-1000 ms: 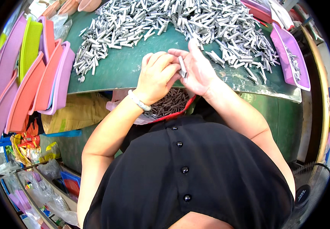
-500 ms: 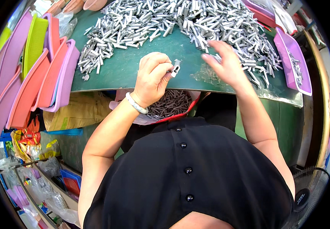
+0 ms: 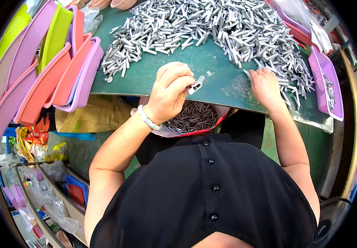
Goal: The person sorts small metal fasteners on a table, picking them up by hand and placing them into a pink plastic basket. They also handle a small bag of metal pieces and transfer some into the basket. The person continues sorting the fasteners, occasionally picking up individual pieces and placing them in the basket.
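My left hand (image 3: 169,93), with a pale bangle at its wrist, pinches a short grey tube-shaped piece (image 3: 197,85) above the table's near edge. The piece's hollow end faces me. Farther right, my right hand (image 3: 266,87) is closed at the near right fringe of a big heap of similar grey pieces (image 3: 174,29). A small grey piece (image 3: 247,75) sticks out at its fingertips. Below the left hand and the table edge, a red-rimmed container (image 3: 205,131) holds many dark brown stick-like pieces (image 3: 195,116).
Pink, purple and green plastic baskets (image 3: 42,91) lean stacked at the left of the green table (image 3: 145,76). A purple basket (image 3: 334,111) with some grey pieces stands at the right. A fan (image 3: 331,219) is at the lower right.
My right hand has moved from open above the table to closed at the heap's edge, with a grey piece at its fingertips. The left hand still holds its piece, now tilted differently.
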Available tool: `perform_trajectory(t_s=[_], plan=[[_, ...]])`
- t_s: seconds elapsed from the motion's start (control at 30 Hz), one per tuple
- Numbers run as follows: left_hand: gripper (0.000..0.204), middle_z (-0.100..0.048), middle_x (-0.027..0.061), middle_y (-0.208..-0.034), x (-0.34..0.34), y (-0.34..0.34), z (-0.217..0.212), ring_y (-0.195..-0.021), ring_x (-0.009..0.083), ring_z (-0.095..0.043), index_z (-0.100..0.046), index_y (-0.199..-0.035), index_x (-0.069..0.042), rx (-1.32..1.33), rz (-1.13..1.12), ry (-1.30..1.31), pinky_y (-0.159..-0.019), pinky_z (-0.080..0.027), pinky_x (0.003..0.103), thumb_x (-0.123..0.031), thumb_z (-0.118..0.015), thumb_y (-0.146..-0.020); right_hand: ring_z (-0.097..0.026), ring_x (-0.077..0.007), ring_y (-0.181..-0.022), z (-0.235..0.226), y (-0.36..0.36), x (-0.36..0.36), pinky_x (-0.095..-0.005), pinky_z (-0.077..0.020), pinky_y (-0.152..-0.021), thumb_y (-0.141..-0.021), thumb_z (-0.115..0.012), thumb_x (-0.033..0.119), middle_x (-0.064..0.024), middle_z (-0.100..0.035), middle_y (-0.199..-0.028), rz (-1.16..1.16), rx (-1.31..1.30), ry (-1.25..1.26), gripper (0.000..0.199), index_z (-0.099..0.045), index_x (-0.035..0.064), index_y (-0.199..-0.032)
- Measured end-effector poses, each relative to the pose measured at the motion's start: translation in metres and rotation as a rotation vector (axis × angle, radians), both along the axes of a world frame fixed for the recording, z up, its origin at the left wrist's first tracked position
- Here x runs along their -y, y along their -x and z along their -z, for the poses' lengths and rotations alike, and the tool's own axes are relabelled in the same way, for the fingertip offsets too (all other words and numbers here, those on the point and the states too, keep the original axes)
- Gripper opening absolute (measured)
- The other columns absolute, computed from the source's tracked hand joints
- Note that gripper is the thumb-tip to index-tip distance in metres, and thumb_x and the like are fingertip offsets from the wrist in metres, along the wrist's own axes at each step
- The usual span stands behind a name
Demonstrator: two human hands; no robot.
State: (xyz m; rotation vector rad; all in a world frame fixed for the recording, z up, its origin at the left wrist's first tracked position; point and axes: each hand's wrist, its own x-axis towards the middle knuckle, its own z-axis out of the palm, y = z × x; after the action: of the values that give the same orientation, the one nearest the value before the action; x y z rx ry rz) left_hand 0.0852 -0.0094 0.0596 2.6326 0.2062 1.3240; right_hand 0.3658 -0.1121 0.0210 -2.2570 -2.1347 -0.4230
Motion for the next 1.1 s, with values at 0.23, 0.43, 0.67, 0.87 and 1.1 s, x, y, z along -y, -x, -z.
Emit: perform_trajectory(t_s=[0.23, 0.43, 0.67, 0.87, 1.1], plan=[[0.018, -0.057, 0.0103, -0.092, 0.005, 0.011, -0.001, -0.092, 0.0312, -0.054, -0.057, -0.084, -0.003, -0.147, 0.082, 0.035, -0.083, -0.042, 0.04, -0.003, -0.067, -0.068, -0.056, -0.0245, -0.078, 0.007, -0.009, 0.001, -0.0367, -0.0447, -0.071, -0.068, -0.057, 0.008, -0.0068, -0.061, -0.076, -0.078, -0.086, -0.164, 0.022, -0.064, 0.007, -0.089], [0.032, -0.056, 0.0107, -0.094, 0.014, 0.019, 0.019, -0.092, 0.0297, -0.053, -0.057, -0.098, -0.004, -0.504, 0.011, 0.163, -0.084, -0.041, 0.04, -0.013, -0.069, -0.069, -0.057, -0.0208, -0.071, -0.007, -0.007, -0.001, -0.0319, -0.0464, -0.069, -0.072, -0.057, 0.009, -0.0096, -0.063, -0.079, -0.11, -0.734, -0.17, 0.032, -0.065, 0.0059, -0.103], [0.035, -0.058, 0.0082, -0.093, 0.015, -0.042, 0.014, -0.081, 0.0168, -0.055, -0.058, -0.106, -0.001, -0.072, -0.025, 0.598, -0.071, -0.045, 0.028, -0.012, -0.069, -0.075, -0.054, -0.0078, -0.077, -0.025, 0.045, -0.01, -0.0229, -0.0444, -0.069, -0.078, -0.059, 0.005, -0.003, -0.062, -0.093, -0.338, -1.381, -0.079, 0.031, -0.062, 0.0034, -0.109], [0.017, -0.06, -0.0003, -0.082, 0.016, -0.058, 0.022, -0.072, 0.0065, -0.052, -0.063, -0.09, -0.003, 0.056, 0.006, 1.042, -0.064, -0.042, 0.02, -0.01, -0.071, -0.077, -0.055, -0.0096, -0.087, -0.016, 0.066, -0.011, -0.0244, -0.0455, -0.077, -0.079, -0.057, 0.001, -0.0062, -0.06, -0.1, -0.439, -1.549, -0.201, 0.04, -0.053, 0.0033, -0.119], [0.024, -0.057, 0.0023, -0.08, 0.02, -0.061, 0.023, -0.073, 0.0106, -0.054, -0.061, -0.088, -0.002, 0.219, 0.15, 1.259, -0.065, -0.044, 0.025, -0.013, -0.075, -0.071, -0.055, -0.0089, -0.088, -0.016, 0.064, -0.011, -0.0237, -0.0455, -0.077, -0.085, -0.057, 0.004, -0.0043, -0.06, -0.101, -0.353, -1.87, 0.043, 0.036, -0.051, -0.0017, -0.119]])
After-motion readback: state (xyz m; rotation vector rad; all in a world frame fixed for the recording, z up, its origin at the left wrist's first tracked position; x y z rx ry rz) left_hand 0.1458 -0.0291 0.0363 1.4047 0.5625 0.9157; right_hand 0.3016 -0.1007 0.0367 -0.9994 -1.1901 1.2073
